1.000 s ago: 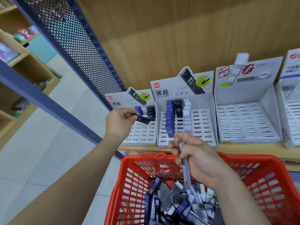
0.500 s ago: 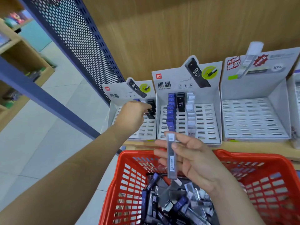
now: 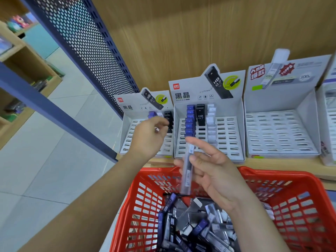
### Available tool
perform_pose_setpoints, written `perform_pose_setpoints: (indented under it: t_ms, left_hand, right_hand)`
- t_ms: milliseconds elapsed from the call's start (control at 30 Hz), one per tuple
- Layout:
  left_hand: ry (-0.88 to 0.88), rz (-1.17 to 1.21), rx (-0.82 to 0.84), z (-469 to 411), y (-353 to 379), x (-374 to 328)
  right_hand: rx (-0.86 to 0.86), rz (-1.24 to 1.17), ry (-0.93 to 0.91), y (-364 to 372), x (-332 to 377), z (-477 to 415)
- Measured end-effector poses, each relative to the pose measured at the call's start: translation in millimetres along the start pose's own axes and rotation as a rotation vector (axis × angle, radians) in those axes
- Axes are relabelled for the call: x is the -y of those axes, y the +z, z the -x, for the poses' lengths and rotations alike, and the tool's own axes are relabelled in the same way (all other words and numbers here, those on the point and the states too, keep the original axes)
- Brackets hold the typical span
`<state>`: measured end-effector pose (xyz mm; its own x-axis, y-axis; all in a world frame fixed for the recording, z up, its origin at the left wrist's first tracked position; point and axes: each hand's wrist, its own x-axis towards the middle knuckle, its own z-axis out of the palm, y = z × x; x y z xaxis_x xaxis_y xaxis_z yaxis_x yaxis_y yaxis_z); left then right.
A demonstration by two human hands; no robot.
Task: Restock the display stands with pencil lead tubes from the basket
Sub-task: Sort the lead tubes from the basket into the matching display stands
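Observation:
My right hand point(image 3: 216, 171) pinches a clear grey lead tube point(image 3: 188, 171) upright between thumb and fingers, above the red basket point(image 3: 307, 179). Several loose tubes point(image 3: 200, 226) lie in the basket. My left hand point(image 3: 149, 139) hovers in front of the left display stand point(image 3: 130, 108), fingers loosely curled and holding nothing, just short of its column of black tubes point(image 3: 169, 119). The middle stand point(image 3: 229, 128) holds a blue column point(image 3: 190, 120), black tubes and a white column.
A third stand point(image 3: 280, 131) to the right has only bare slots, and a fourth point(image 3: 329, 124) is cut off at the edge. All stand on a wooden shelf point(image 3: 272, 164). A blue perforated metal panel point(image 3: 87, 39) rises at the left.
My left hand put its black tube into the left stand and has drawn back empty. My right hand lifted a clear tube out of the basket and turned it upright.

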<state>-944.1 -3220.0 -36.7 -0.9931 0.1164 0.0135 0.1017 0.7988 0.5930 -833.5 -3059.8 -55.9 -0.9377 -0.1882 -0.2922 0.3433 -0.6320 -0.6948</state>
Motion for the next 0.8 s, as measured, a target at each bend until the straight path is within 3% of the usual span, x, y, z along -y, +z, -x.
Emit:
perform_pose_setpoints:
  t_ms: [100,200,367,467,700,800]
  left_hand:
    - [-0.327,0.476,0.426,34.9,-22.1,-21.4]
    - [-0.371,0.519,0.644,58.6,-37.9,-25.3]
    - [-0.403,0.692,0.473,71.9,-50.3,-23.7]
    - [-0.371,0.689,0.359,76.6,-54.6,-26.1]
    - [-0.27,0.606,0.212,87.3,-56.3,-38.3]
    - [-0.255,0.696,0.179,89.7,-55.2,-40.9]
  right_hand:
    - [-0.101,-0.017,-0.075,4.2,3.0,1.3]
    - [-0.184,-0.072,-0.111,9.7,4.0,3.9]
    - [-0.256,-0.033,-0.136,18.2,1.5,10.6]
    - [-0.29,0.043,-0.137,19.8,-0.3,14.8]
    - [-0.313,-0.088,-0.117,14.0,2.9,20.4]
    - [-0.299,-0.074,-0.119,12.5,4.0,22.7]
